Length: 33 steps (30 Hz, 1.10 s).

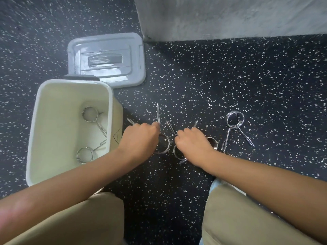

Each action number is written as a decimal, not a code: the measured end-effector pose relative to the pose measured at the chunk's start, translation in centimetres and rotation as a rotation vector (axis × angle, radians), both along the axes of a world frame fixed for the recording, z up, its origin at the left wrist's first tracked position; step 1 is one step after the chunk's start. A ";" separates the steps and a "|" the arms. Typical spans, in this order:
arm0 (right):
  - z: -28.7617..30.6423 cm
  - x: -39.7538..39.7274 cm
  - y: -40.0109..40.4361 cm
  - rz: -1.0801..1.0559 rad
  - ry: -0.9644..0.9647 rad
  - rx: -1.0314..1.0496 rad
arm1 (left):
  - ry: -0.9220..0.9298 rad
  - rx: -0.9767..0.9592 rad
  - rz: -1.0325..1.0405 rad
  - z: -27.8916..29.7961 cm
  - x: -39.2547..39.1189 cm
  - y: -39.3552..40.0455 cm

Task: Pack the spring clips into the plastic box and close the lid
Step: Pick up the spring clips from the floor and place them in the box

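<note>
2 spring clips are lying inside the cream plastic box, one near the far right wall and one nearer the person. On the speckled dark floor to the right of the box, the left hand is curling its grip around the handles of a clip whose coil is showing beside the knuckles. The right hand is closing its grip over more clips; coils are peeking out on its left and right, and how many it is pinching I cannot tell. 1 more clip is lying untouched further right. The grey lid is resting flat on the floor just beyond the box, close to a concrete wall.
</note>
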State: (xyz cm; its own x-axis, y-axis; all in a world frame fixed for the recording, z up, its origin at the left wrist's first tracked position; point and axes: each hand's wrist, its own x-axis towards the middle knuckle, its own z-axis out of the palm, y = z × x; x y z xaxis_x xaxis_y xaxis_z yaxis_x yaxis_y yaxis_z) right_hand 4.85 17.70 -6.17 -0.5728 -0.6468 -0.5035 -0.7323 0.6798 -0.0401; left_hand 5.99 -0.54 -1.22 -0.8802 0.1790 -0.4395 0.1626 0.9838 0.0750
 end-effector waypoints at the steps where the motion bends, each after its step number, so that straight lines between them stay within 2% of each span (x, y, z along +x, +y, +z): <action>1: 0.2 -0.1 -0.1 0.003 0.002 0.000 | 0.017 0.023 0.000 0.6 0.0 -0.3; 5: 0.9 -0.7 -0.4 -0.016 0.043 -0.040 | 0.121 0.077 -0.044 3.2 0.0 -1.7; 11: 3.1 -1.7 -1.4 -0.193 0.121 -0.277 | 0.329 0.163 -0.086 6.6 0.5 -4.6; 17: 6.2 -3.5 -3.6 -0.325 0.162 -0.373 | 0.402 0.174 -0.073 9.5 0.9 -7.9; 26: 9.8 -4.3 -7.4 -0.447 0.068 -0.439 | 0.366 0.100 -0.087 12.0 2.8 -14.4; 33: 10.8 -3.9 -9.5 -0.481 -0.011 -0.476 | 0.224 0.010 -0.185 9.7 5.5 -19.2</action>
